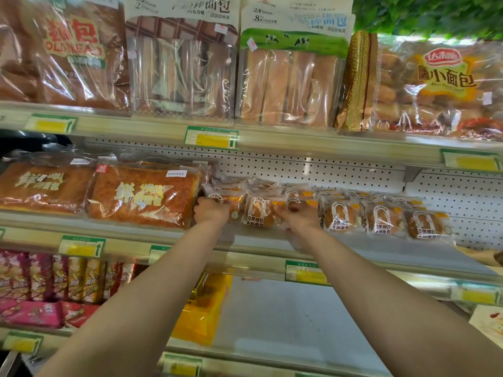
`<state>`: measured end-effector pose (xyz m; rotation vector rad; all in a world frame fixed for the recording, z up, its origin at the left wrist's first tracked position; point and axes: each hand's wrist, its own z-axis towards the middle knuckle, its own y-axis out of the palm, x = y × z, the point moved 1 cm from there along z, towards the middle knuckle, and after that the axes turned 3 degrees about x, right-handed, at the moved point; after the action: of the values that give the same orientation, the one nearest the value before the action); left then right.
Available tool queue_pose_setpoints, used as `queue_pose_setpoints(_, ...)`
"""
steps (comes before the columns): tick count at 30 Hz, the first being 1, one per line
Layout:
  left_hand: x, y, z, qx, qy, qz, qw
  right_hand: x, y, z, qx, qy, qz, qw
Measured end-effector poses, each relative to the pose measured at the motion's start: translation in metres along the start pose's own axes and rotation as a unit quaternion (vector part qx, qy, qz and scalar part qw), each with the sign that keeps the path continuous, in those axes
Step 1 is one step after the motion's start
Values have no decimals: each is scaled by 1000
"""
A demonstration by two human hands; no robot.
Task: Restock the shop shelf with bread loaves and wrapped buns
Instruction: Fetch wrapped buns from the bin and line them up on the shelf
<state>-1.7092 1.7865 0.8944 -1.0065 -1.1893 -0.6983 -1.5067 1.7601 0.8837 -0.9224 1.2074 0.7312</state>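
Buns (340, 217) are lined in a row on the middle shelf (381, 248) beside the loaves (141, 197), where one bun (231, 206) is gripped by the curled left hand (211, 210) and another (295, 205) is held by the right hand (299, 216).

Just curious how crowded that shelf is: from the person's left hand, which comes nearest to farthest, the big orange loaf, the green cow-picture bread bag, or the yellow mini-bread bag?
1. Big orange loaf, touching the left hand, on its left.
2. Green cow-picture bread bag, shelf above.
3. Yellow mini-bread bag, upper far right.
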Motion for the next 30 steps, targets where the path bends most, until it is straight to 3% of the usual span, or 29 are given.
queue_pose_setpoints(4, 11, 0, -28, 27, 1, -9, 1000, -12, -22, -13, 0, -32, -62, 998)
queue_pose_setpoints(9, 16, 14, -74, -48, 12, -165, 985, -12, -56, -41, -23, -45, -42, 998)
queue_pose_setpoints(14, 15, 25, -124, -62, -2, -221, 973, -3, -97, -63, -31, -49, -1, 998)
queue_pose_setpoints(23, 6, 45, -225, -141, -19, -274, 951, 22, -179, -107, -57, -45, 30, 997)
queue_pose_setpoints(30, -21, 63, -304, -163, -47, -242, 955, 67, -229, -150, -75, -27, 26, 996)
